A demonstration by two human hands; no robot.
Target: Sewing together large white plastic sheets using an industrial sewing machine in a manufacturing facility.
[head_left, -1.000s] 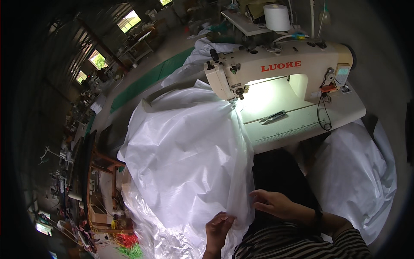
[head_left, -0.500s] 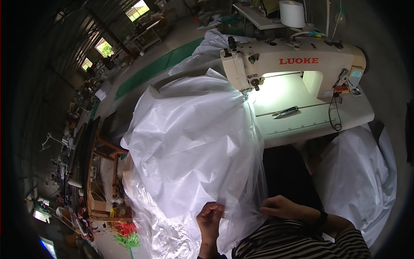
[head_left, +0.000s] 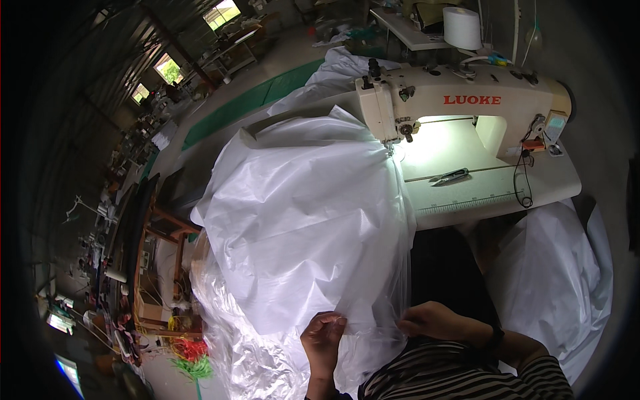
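Observation:
A large sheet of thin white plastic-like fabric (head_left: 287,220) drapes from the sewing machine down over my lap. Its right edge runs under the needle area of the cream sewing machine (head_left: 467,100). At the sheet's near edge, my left hand (head_left: 324,335) pinches the fabric between thumb and fingers. My right hand (head_left: 427,320) is closed on the same sheet's right edge, a short way to the right. Between the two hands the material hangs in loose, see-through folds. Thread snips (head_left: 451,177) lie on the machine bed, apart from both hands.
A white thread cone (head_left: 462,28) stands behind the machine. More white sheeting (head_left: 547,273) hangs at the right, below the machine table (head_left: 493,200). A wooden frame (head_left: 160,233) and red and green strings (head_left: 193,360) are at the left. A green strip (head_left: 253,103) lies on the floor beyond.
The view has shifted slightly, so the machine appears a little further right and lower. Both hands keep their hold on the sheet, nearly in the same place.

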